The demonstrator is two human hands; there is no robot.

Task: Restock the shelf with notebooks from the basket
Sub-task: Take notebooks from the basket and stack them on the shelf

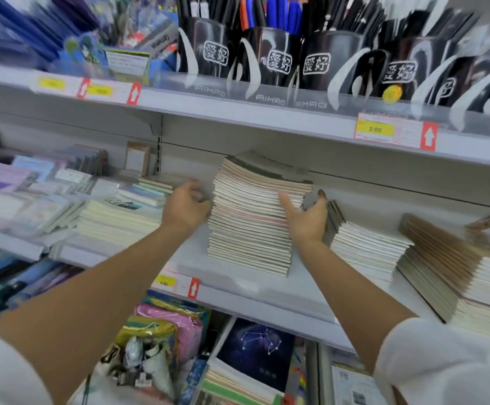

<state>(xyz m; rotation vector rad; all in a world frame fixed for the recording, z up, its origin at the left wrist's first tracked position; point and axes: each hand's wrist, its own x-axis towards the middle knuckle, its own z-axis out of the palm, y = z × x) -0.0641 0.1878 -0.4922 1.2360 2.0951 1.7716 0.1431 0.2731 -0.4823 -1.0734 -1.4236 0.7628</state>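
**Both hands at a tall notebook pile on the middle shelf**

The grey middle shelf (235,277) runs across the view from 9 o'clock to 3 o'clock. At its centre stands the tall stack of notebooks (252,235), page edges facing out, with its upper part skewed toward 1 o'clock and a dark-covered book on top.

At the pile's 3 o'clock sits a lower stack (366,247), and farther along a slanted brown-backed stack (442,258). At its 9 o'clock lies a cream stack (115,220), with wrapped pastel stationery beyond it.

On the shelf above, at 12 o'clock, black pen cups (270,57) stand in a row, full of pens.

The right hand (308,220) is spread against the tall pile's right front corner, its thumb (286,203) laid up the page edges and its fingers reaching round the right side.

The left hand (185,209) meets the pile's left side, fingers loosely curled. Blur hides whether they grip anything.

A yellow price label (375,129) reading 2.00 hangs at 2 o'clock.
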